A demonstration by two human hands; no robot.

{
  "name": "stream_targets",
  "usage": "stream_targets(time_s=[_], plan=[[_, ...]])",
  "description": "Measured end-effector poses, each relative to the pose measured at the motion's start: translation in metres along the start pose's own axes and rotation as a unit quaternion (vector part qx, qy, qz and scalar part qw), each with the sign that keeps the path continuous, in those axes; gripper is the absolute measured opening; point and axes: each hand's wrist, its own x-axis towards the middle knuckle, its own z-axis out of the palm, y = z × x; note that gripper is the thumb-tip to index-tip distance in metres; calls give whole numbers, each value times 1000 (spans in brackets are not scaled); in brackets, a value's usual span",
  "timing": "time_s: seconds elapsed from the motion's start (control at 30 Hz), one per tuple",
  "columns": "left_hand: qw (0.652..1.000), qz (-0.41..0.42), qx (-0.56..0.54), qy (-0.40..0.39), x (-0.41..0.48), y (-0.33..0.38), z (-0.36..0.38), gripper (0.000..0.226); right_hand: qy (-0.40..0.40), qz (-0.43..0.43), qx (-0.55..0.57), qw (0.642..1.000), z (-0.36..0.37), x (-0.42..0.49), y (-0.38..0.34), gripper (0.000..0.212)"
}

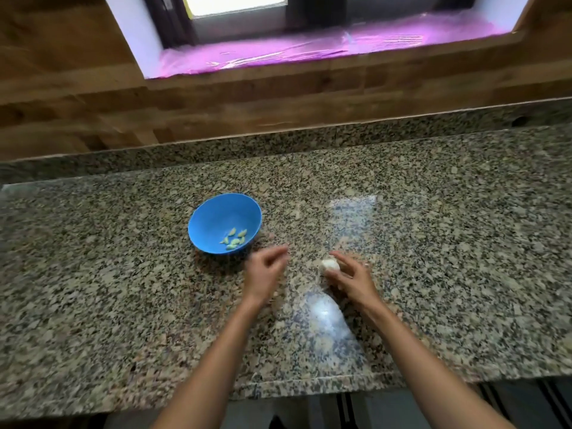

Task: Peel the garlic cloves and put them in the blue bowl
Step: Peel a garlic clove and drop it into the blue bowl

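- Right hand: a whitish garlic piece is held at the fingertips, fingers loosely curled round it; blur hides the exact contact.
- Left hand: fingers are seen bunched and blurred; whether anything is pinched cannot be told.
- Blue bowl: it is set just beyond the left hand, with several peeled cloves inside.
- Granite counter: pale glare patches are noted near the right hand.
- Risk, as judged: the garlic may be dropped or rolled off if the fingertip grip is loosened during peeling; loose skin may be carried into the bowl.

A speckled granite counter runs below a wooden wall and window.
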Motion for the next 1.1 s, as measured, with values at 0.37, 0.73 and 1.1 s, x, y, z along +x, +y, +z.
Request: stream_targets(time_s=[0.37,0.73,1.1], plan=[[936,-166,-291,-107,-20,-15,24,29,-23,18,116,993,32,-20,2,59],[987,-32,-123,-93,-19,-12,17,32,-75,59,205,974,35,-27,2,57],[990,106,36,-81,-18,-16,18,38,-43,80,261,961,43,-26,-2,37]])
